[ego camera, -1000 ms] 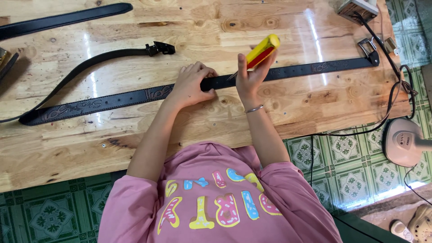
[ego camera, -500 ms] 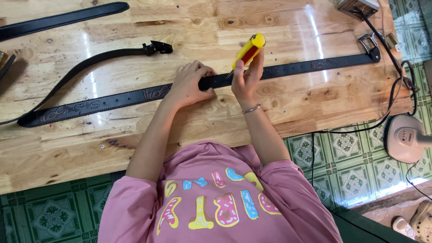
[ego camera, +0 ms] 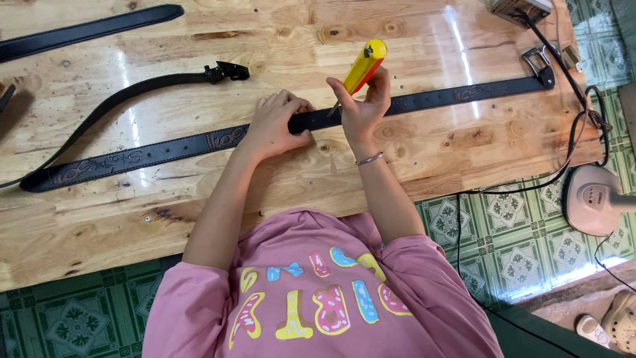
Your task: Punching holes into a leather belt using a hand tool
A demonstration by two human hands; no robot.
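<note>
A long black embossed belt (ego camera: 165, 149) lies across the wooden table (ego camera: 218, 219), its metal buckle (ego camera: 538, 61) at the far right. My left hand (ego camera: 275, 122) presses flat on the belt near its middle. Just to its right, my right hand (ego camera: 363, 106) grips a yellow and red hand tool (ego camera: 366, 65), held upright and tilted. The tool's metal tip touches the belt between my two hands. A thin bracelet sits on my right wrist.
A second black belt (ego camera: 142, 86) curves across the table behind the first, and a third belt (ego camera: 86, 30) lies at the top left. A black cable (ego camera: 576, 142) hangs off the right edge. A white fan base (ego camera: 593, 199) stands on the green tiled floor.
My right hand has slid a little to the left along the belt with the tool, closing on my left hand. The left hand stays pressed on the belt.
</note>
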